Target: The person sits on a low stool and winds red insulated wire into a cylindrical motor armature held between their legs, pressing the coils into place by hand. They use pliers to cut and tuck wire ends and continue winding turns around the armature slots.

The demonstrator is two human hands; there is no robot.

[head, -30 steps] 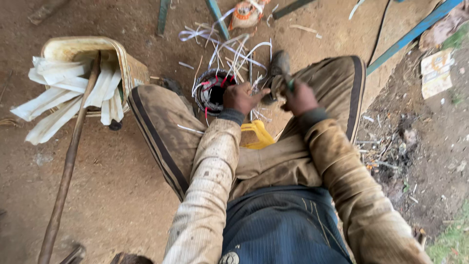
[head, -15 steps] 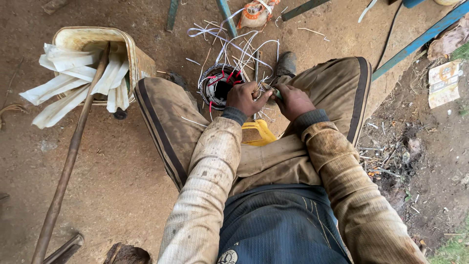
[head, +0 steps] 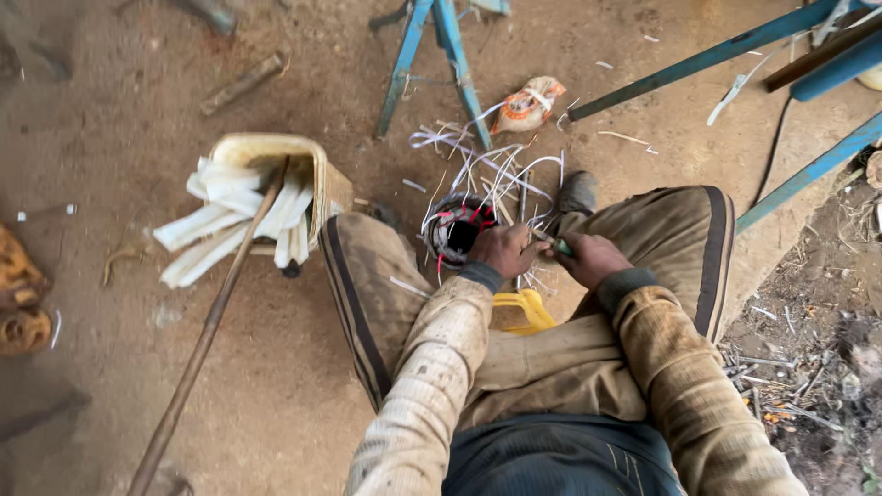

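I sit with knees apart above a dirt floor. My left hand (head: pixel 503 250) rests on a round motor stator (head: pixel 457 230) wound with red and black wire, which stands on the ground between my knees. White insulation strips (head: pixel 487 170) stick up and out from it. My right hand (head: pixel 588 259) is closed around a thin green-handled tool (head: pixel 551 242), its tip pointing toward the left hand. The two hands almost touch. What the tool's tip presses on is hidden by my fingers.
A yellow plastic stool (head: pixel 524 308) shows under me. A tan container (head: pixel 276 184) holding white strips sits at left with a long wooden stick (head: pixel 211 321) leaning across it. Blue metal frame legs (head: pixel 441 55) and a small sack (head: pixel 526 104) lie beyond. Debris litters the right.
The view has tilted so everything sits lower in frame. My hands stay together at the stator, the right hand holding the tool lower and closer to the left.
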